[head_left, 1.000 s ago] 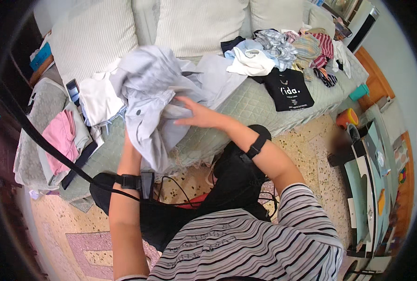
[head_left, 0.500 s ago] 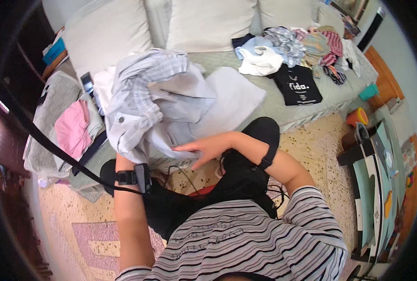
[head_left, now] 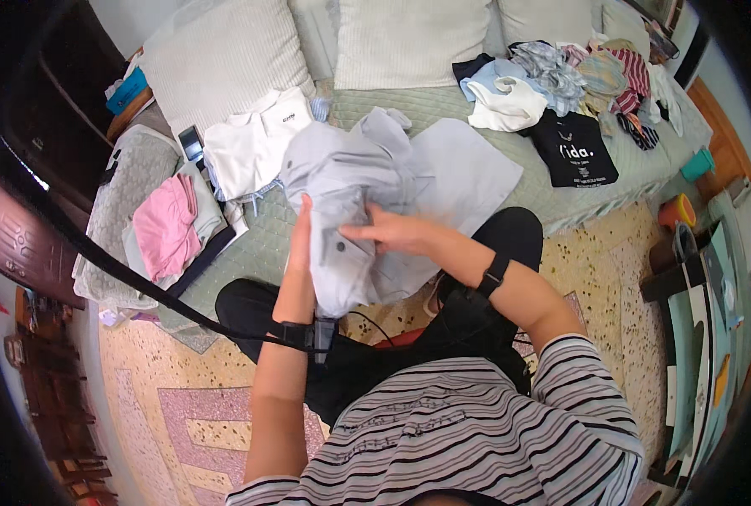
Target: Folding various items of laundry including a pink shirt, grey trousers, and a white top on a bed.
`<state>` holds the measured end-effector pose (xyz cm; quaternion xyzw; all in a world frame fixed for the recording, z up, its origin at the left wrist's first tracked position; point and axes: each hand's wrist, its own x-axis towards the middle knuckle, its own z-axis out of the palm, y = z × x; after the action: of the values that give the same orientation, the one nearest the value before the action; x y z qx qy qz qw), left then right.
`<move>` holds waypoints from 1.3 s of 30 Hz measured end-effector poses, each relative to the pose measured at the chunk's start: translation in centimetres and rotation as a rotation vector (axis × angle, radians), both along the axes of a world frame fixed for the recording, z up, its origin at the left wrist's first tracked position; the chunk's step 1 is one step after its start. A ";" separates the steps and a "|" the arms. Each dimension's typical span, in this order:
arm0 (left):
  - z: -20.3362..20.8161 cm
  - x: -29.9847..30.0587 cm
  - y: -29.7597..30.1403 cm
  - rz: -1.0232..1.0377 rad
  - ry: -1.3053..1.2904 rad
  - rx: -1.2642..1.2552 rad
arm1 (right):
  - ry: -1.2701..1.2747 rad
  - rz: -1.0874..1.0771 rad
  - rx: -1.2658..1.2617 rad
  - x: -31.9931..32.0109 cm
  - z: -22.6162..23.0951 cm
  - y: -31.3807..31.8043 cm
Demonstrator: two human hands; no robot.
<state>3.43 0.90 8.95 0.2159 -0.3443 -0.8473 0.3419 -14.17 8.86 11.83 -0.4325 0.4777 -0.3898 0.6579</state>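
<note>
Light grey-blue trousers (head_left: 342, 181) lie bunched in front of me, their near end raised over my lap and a dark round button on the near fold. On their left edge my left hand (head_left: 303, 232) holds the cloth, the thumb side showing and most fingers hidden behind it. My right hand (head_left: 390, 231) is closed on the cloth from the right, its fingertips near the button. One wide pale part of the trousers spreads to the right over the sofa seat. Just left of them lies a white collared shirt (head_left: 253, 139).
The quilted green sofa seat (head_left: 502, 190) has large pale cushions (head_left: 413, 42) behind it. A black printed T-shirt (head_left: 571, 152) and a heap of clothes (head_left: 573, 76) lie at right. Pink folded clothing (head_left: 166, 223) is at left. A black cable (head_left: 131, 282) crosses the left side.
The trousers have shifted right and turned, hiding the elastic waistband and uncovering the white shirt. My right hand, earlier spread beside the cloth, now grips it. My left hand has come into sight.
</note>
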 end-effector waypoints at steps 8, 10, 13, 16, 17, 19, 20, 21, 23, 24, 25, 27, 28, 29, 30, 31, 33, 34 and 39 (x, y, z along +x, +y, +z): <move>-1.9 1.0 2.9 0.214 -0.910 -0.621 | -0.219 -0.101 0.092 -4.1 -1.0 2.4; -0.8 1.8 3.4 -0.031 -1.089 -0.839 | -0.181 -0.205 -0.043 -5.6 0.4 3.2; 2.0 1.7 2.5 0.237 -1.025 -0.914 | 0.182 -0.298 -0.266 -6.4 2.7 3.8; 5.7 0.9 0.0 0.475 -0.838 -1.218 | 0.492 0.069 -0.610 -6.6 5.4 4.3; 6.4 -0.2 -0.9 0.439 -0.901 -1.177 | 0.509 0.217 -0.684 -6.3 6.3 4.5; 6.9 -2.2 -2.5 0.487 -0.663 -1.366 | 0.573 0.345 -0.737 -5.7 7.9 5.3; 6.8 -2.8 -3.0 0.460 -0.666 -1.330 | 0.556 0.472 -0.739 -5.3 8.5 5.7; 6.4 -3.3 -3.5 0.285 -0.555 -1.239 | 0.504 0.591 -0.800 -5.0 9.1 6.1; 5.2 -3.8 -4.2 0.004 -0.415 -0.995 | 0.545 0.651 -0.726 -4.9 10.0 6.5; 4.3 -3.5 -3.9 -0.068 -0.395 -0.885 | 0.503 0.685 -0.777 -4.9 10.3 6.6; 3.3 -2.9 -3.5 -0.109 -0.394 -0.787 | 0.462 0.718 -0.838 -5.0 10.4 6.7; 1.2 -1.2 -2.1 -0.145 -0.408 -0.629 | 0.444 0.708 -0.730 -5.9 10.2 6.6; 0.2 -0.6 -1.2 -0.163 -0.418 -0.565 | 0.399 0.700 -0.681 -6.4 9.9 6.4; -0.9 -0.3 -0.2 -0.181 -0.431 -0.509 | 0.426 0.698 -0.633 -6.9 9.5 6.3; -1.9 -0.3 0.7 -0.200 -0.449 -0.470 | 0.420 0.651 -0.622 -7.3 9.1 6.1; -3.0 -0.5 1.6 -0.220 -0.467 -0.438 | 0.468 0.600 -0.599 -7.7 8.5 5.9; -5.0 -1.6 3.4 -0.268 -0.504 -0.399 | 0.409 0.611 -0.566 -7.8 7.1 5.3; -6.0 -2.0 4.3 -0.293 -0.524 -0.388 | 0.414 0.623 -0.536 -7.9 6.4 5.2; -8.8 -1.3 6.6 -0.343 -0.625 -0.359 | 0.425 0.392 -0.504 -9.4 2.5 4.4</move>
<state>2.08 7.52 0.11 0.3396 -0.6055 -0.7118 0.1068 -23.58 13.27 14.32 -0.7350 0.4008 -0.2637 0.4792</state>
